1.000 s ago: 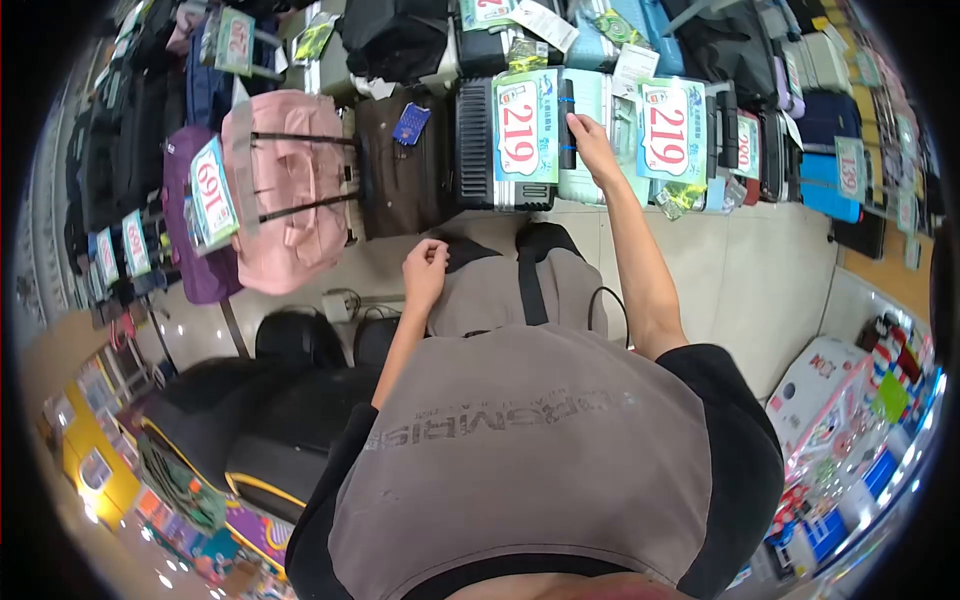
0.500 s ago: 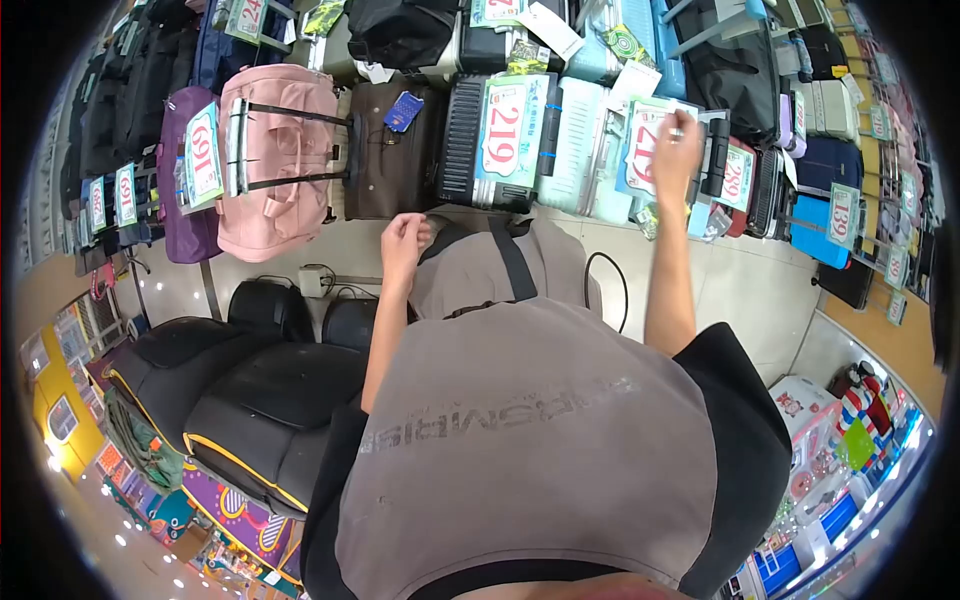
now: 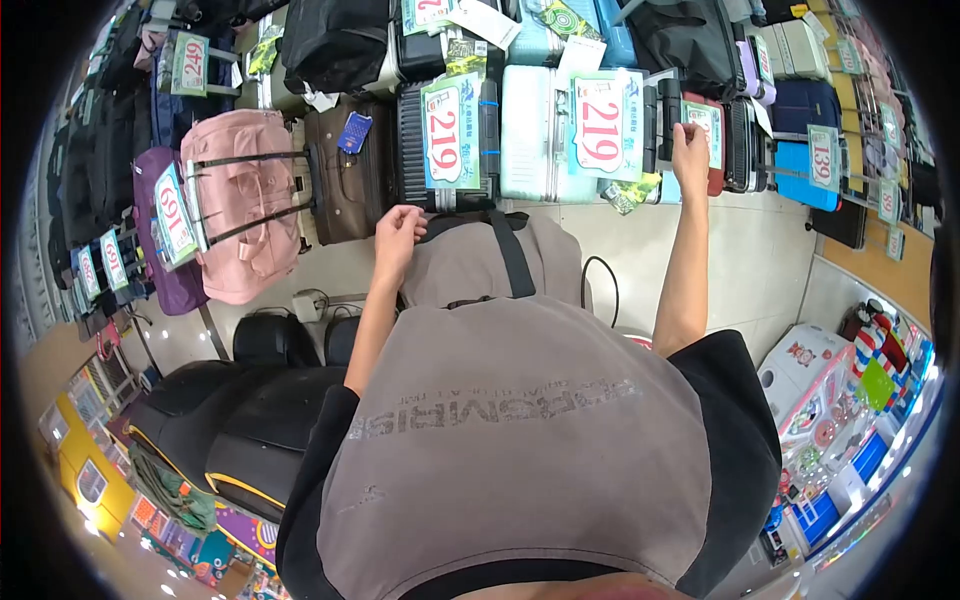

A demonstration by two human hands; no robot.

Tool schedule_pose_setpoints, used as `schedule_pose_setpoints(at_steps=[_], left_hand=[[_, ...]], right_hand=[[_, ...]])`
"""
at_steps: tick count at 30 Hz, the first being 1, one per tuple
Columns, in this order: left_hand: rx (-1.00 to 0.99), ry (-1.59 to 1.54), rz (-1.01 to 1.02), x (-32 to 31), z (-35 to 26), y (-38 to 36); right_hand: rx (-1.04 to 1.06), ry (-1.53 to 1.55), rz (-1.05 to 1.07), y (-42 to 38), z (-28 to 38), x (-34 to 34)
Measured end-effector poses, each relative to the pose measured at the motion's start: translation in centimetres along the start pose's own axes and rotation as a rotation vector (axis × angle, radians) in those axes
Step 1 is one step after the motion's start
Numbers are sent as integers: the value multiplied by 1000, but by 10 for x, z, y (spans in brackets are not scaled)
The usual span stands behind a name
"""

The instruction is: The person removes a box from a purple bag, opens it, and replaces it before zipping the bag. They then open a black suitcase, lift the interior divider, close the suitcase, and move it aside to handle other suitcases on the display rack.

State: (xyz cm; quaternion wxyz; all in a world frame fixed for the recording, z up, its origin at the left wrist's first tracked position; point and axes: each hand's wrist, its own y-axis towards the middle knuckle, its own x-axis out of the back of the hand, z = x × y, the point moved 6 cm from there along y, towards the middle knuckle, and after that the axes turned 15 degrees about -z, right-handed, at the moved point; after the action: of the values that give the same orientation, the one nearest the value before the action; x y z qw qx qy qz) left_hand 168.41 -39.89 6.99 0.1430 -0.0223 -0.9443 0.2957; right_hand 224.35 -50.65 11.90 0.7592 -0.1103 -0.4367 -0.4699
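My right hand [image 3: 690,150] reaches forward to a dark suitcase [image 3: 668,110] in a row of luggage, its fingertips on a small price card [image 3: 707,125] hanging there. Just left of it stands a mint hard-shell suitcase [image 3: 530,140] with a "219" tag [image 3: 600,125]. My left hand [image 3: 398,235] is curled into a fist at chest height, right beside the black strap [image 3: 510,255] of a grey bag [image 3: 470,270] hanging in front of me. Whether that fist grips the strap is hidden.
A black ribbed suitcase [image 3: 412,150] carries another "219" tag [image 3: 443,135]. To its left stand a brown case [image 3: 345,190], a pink duffel [image 3: 245,210] and a purple bag [image 3: 165,275]. Black padded chairs [image 3: 250,420] sit low on the left. A toy display [image 3: 830,420] is at the right.
My right hand has moved rightward along the luggage row, from the mint suitcase past its 219 tag to the dark suitcase's small card. The left fist has stayed by the strap.
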Motion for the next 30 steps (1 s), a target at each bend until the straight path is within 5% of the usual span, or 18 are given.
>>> schedule_pose_setpoints(at_steps=[12,14,16,18,21,27,28,30], left_hand=[[103,155,589,-69,-27,-36],[119,88,723,-101,-42,-47],[122,19,803,-139,-59,-63],[148,-107,809,-190,-90,-82],[118,-281,802,-289,-131,-111],[-522,35,183,-467,-130,-73],[-514,89,163,-477,-137,-72],[-309,157,143,-490,-140,-70]], right_hand=[[-423,300,235,3,-83,-44],[-528,438,109,-9,-61,-26],[-765,484,206,-17,-85,-35],[-1042,536,304,-22,-203,-97],[-1000,669,351,-34,-189,-116],[-1126,955,761,-10,-205,-124],[-1093,848,757,-2,-194,-97],[-1068,1157,661,27,-192,-62]])
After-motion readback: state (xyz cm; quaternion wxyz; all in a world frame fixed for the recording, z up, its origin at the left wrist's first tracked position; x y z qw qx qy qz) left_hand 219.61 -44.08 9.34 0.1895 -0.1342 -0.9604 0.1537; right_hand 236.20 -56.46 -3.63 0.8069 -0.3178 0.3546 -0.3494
